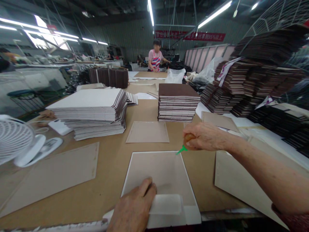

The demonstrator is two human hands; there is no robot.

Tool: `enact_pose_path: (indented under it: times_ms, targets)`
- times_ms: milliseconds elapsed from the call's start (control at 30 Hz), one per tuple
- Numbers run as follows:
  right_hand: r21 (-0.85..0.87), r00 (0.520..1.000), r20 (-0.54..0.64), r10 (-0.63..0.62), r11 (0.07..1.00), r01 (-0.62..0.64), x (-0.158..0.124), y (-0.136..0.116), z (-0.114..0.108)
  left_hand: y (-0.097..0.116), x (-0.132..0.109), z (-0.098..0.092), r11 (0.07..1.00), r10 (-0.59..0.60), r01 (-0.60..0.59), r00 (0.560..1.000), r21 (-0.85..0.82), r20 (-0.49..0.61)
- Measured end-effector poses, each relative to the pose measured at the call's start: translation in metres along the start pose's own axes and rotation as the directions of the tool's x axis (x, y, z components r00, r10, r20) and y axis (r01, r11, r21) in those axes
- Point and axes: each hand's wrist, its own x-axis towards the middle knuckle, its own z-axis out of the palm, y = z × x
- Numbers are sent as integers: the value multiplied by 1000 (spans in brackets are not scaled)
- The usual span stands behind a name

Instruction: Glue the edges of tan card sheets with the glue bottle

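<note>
My right hand (201,137) is wrapped round an amber glue bottle (190,140) with a green nozzle. The nozzle tip points down at the top right corner of a beige sheet (164,170), which lies on a slightly larger white-edged board (173,222). Near the sheet's lower left, my left hand (135,206) presses down, its fingertips beside a translucent rectangular block (166,204). Whether those fingers grip the block's edge is hidden. A smaller beige board (148,132) lies just beyond the sheet.
White boards (89,100) are stacked at the left and dark-topped boards (178,90) ahead. A white fan (14,138) stands far left. Flat boards (60,174) lie on both sides. Dark bundles (260,77) rise at the right. A person (155,59) stands at the table's far end.
</note>
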Motion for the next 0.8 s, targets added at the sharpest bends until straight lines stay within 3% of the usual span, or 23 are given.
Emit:
enact_pose_path:
  times_ms: [200, 400, 800]
  targets:
    - [37, 999, 20, 50, 998, -51, -6, 9, 2, -1, -1, 0, 999, 14, -14, 1000, -35, -15]
    - [37, 999, 4, 50, 998, -50, 0, 3, 4, -1, -1, -1, 999, 17, -17, 1000, -29, -22]
    - [35, 985, -56, -166, 985, 168, 51, -46, 10, -2, 0, -5, 999, 41, -41, 999, -25, -6]
